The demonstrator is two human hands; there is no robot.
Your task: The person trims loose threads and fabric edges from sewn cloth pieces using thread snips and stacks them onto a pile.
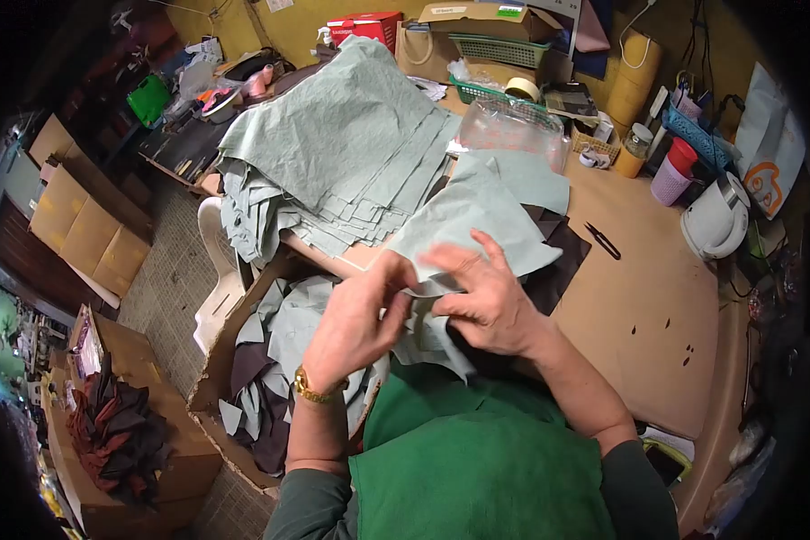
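Pale grey-green sheets lie in a large fanned stack on the table. Nearer to me, a loose pale piece spreads over the table edge and hangs down between my hands. My left hand, with a gold watch on its wrist, pinches the near edge of this piece. My right hand is just right of it, thumb and fingers at the same piece, its index finger raised and partly smeared by motion; its grip is unclear. Below my left hand, an open cardboard box holds pale and dark scraps.
Black snips lie on the brown table at right. Behind them are a white kettle, a pink cup, a jar and baskets. A box with dark red scraps stands at lower left, near a white chair.
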